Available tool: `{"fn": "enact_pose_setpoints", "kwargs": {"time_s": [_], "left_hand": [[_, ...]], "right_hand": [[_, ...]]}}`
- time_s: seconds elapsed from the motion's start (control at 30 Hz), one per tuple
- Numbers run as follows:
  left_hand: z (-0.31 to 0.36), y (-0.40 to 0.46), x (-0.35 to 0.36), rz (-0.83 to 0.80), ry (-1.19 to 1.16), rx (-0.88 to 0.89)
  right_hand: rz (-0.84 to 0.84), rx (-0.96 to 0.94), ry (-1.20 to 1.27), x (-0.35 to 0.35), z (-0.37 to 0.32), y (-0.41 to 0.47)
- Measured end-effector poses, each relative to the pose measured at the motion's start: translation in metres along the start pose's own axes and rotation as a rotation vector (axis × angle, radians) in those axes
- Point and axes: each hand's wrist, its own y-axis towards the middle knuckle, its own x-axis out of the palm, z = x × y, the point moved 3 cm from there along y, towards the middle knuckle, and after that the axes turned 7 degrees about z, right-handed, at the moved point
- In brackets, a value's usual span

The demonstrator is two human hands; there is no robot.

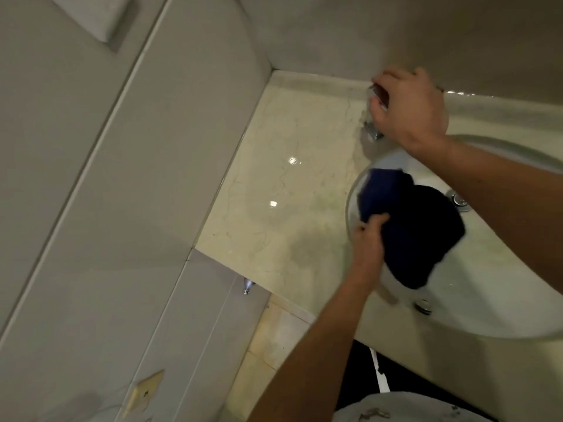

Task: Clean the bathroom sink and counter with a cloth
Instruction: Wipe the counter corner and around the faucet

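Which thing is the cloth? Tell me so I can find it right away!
Find the white round sink set in the pale marble counter. The cloth hangs over the sink's left part, pinched by the left hand. It is the only dark blue thing there.

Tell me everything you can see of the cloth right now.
The cloth is dark navy, almost black in this light, soft and bunched, with one bluer fold at its upper left. It hangs over the left side of the white sink basin, near the marble counter. The left hand grips its left edge; the fingers curl into the fabric. Blur hides its texture.
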Motion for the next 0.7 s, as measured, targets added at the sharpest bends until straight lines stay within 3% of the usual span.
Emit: {"fn": "enact_pose_setpoints", "kwargs": {"time_s": [0.13, 0.27, 0.37, 0.5, 0.7], "left_hand": [[0.088, 0.036, -0.069, 0.128, -0.129, 0.084], [0.178, 0.062, -0.151, 0.413, 0.208, 0.436], [0.223, 0.083, -0.182, 0.506, 0.548, 0.642], [0.242, 0.152, -0.172, 0.556, 0.893, 0.663], [0.24, 0.224, -0.072, 0.385, 1.206, 0.799]], "right_hand": [[0.009, 0.01, -0.014, 0.0, 0.0, 0.001], [0.009, 0.013, -0.015, 0.0, 0.001, 0.001], [0.002, 0.02, -0.013, 0.002, 0.0, 0.003], [0.006, 0.028, -0.007, 0.005, 0.001, 0.004], [0.012, 0.033, -0.03, 0.011, 0.003, 0.003]]}}
